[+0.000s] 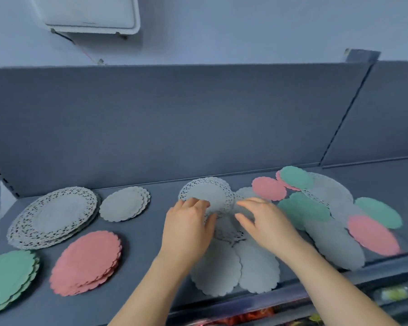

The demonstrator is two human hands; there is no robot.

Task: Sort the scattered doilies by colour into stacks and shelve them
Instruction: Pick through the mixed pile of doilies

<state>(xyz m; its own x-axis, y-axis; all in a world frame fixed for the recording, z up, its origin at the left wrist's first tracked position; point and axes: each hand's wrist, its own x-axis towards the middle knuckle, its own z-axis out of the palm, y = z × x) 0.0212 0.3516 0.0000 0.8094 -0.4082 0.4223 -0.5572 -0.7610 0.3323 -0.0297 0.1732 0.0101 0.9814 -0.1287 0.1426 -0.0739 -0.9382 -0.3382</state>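
Looking down from the head camera, the left hand (189, 228) has its grip closed on the near rim of a lacy grey doily (207, 194), fingers curled over the edge and thumb tucked beneath, as far as can be told. The right hand (266, 222) is just beside it with its grip apart. Its fingers are loosely spread over the loose grey doilies (257, 267) and hold nothing.

All of this lies on the grey shelf (151, 231). Sorted piles sit to the left:
- a large lacy grey stack (54, 217)
- a small plain grey stack (125, 203)
- a pink stack (87, 262)
- a green stack (10, 278)

To the right the unsorted sheets overlap, among them a pink doily (269, 188) and a green doily (304, 208).

These look like paper: nearly weightless, limp, and easily creased. The cut-out lace border is probably the weakest part and could tear if pulled or snagged on a neighbour. A light pinch at the rim, just inside the scallops, should lift one. Because the sheets lie flat and overlapping, two may come up together. Sliding the top one sideways first would likely separate it.
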